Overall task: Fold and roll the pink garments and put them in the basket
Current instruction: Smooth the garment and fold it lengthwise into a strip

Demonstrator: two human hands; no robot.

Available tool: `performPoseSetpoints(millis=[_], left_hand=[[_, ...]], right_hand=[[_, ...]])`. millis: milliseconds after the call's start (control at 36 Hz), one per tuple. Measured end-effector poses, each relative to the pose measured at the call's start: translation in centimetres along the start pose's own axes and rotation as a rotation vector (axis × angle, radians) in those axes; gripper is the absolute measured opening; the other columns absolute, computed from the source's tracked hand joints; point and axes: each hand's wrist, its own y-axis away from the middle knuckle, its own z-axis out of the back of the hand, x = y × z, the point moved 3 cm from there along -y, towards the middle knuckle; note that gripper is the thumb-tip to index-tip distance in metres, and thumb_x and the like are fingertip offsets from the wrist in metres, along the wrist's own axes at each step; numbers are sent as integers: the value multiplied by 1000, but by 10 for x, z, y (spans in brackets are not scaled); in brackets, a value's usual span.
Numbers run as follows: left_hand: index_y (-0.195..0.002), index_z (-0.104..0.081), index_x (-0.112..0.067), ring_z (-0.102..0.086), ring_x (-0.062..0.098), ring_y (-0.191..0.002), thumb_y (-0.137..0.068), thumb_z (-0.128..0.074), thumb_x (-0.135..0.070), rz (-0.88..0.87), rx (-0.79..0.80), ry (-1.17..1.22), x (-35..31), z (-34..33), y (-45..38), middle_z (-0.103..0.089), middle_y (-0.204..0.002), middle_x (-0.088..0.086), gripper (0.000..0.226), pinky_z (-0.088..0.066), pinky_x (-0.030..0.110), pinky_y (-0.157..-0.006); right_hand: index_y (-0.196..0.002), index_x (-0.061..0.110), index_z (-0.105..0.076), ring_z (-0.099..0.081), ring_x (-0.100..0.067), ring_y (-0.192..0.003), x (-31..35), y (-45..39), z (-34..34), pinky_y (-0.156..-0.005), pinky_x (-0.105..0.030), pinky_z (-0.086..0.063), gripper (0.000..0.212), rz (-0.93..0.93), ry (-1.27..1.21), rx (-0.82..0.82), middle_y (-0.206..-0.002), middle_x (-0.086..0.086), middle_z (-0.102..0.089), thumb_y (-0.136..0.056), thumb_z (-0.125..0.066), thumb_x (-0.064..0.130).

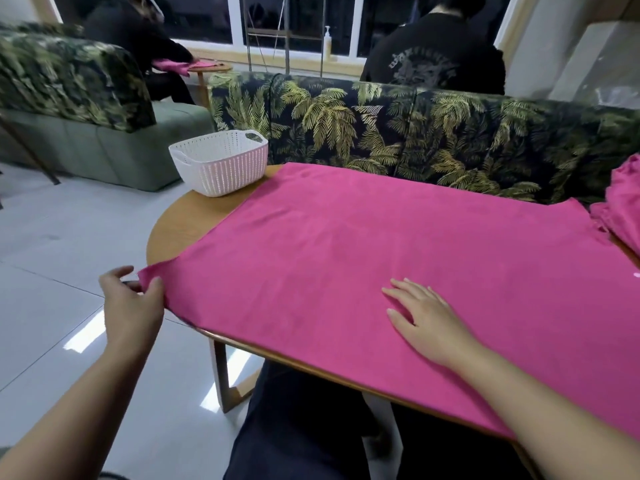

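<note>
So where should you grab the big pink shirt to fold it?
Probably at its left hem corners. The pink shirt lies flat on the table, and the hem overhangs the table's left end, so fingers can get underneath there. The left hand already pinches the near corner; the right hand rests flat on the cloth.

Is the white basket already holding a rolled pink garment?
No, the white basket shows only its own perforated walls inside, and the pink garment lies spread flat on the table.
</note>
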Motion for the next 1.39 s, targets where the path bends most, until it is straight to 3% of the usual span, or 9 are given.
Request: performPoseSetpoints(millis=[222,361,472,639,694,806,972,1194,1389], left_hand=[[-119,-48,-24,-62,27,-87,-80,-58,-42,-249,88,-206,-83,-74,-9,-63,-98,4,44,-53,44,-78],[-125,-50,-9,-59,15,-46,-86,-55,2,27,582,254,-150,-211,11,-57,-86,14,41,-51,25,-39],[-133,-40,-15,-63,12,-43,-92,-49,9,66,894,376,-196,-294,33,-55,-83,18,49,-55,25,-43],[-142,-44,-17,-57,21,-71,-94,-56,-7,-525,1071,-134,-194,-365,84,-55,-114,4,51,-46,12,-49],[-145,-40,-22,-61,30,-98,-95,-55,-16,-687,1124,-342,-170,-380,99,-56,-129,8,52,-49,24,-80],[-146,-34,-37,-21,22,-145,-101,-37,-40,-922,1052,-686,-140,-387,113,-31,-155,0,46,-17,55,-112],[-146,-33,-38,-12,20,-148,-102,-25,-43,-965,1035,-701,-138,-378,117,-24,-158,-4,45,-12,52,-114],[-145,-38,-37,-13,18,-148,-102,-24,-44,-938,1035,-652,-138,-374,118,-25,-157,-5,45,-10,51,-116],[-145,-37,-37,-13,19,-147,-102,-23,-44,-939,1029,-642,-139,-370,119,-25,-157,-4,46,-10,51,-116]], right_hand=[[-142,29,-42,-22,-7,-143,-18,43,6,-116,-20,-10,51,34,-81,-29,-151,10,-34,-94,-34,45],[-142,33,-41,-23,-1,-140,-61,93,16,-111,-13,-7,74,-73,-62,-43,-149,16,-34,-82,-15,68],[-140,41,-39,-14,10,-136,-106,141,26,-116,-20,-11,89,-210,-49,-53,-140,33,-24,-73,-2,86],[-127,53,-31,-3,26,-126,-164,210,43,-108,-6,2,85,-399,-40,-140,-133,44,-13,-59,-7,98],[-126,53,-31,-2,28,-126,-173,231,46,-104,-3,9,84,-428,-25,-152,-135,42,-14,-58,-15,100],[-128,51,-34,4,29,-128,-182,264,43,-105,-2,10,80,-466,-21,-205,-135,50,-18,-61,-36,95],[-127,39,-51,-24,12,-137,-186,286,33,-116,-15,-11,50,-397,39,-376,-146,40,-24,-88,-41,70],[-123,68,-42,-35,19,-127,-182,295,40,-108,-5,-19,30,-438,-18,-434,-132,48,-37,-97,-29,59],[-106,21,-70,-51,0,-112,-191,286,42,-105,-30,-37,32,-505,259,-503,-110,17,-61,-80,-51,19]])
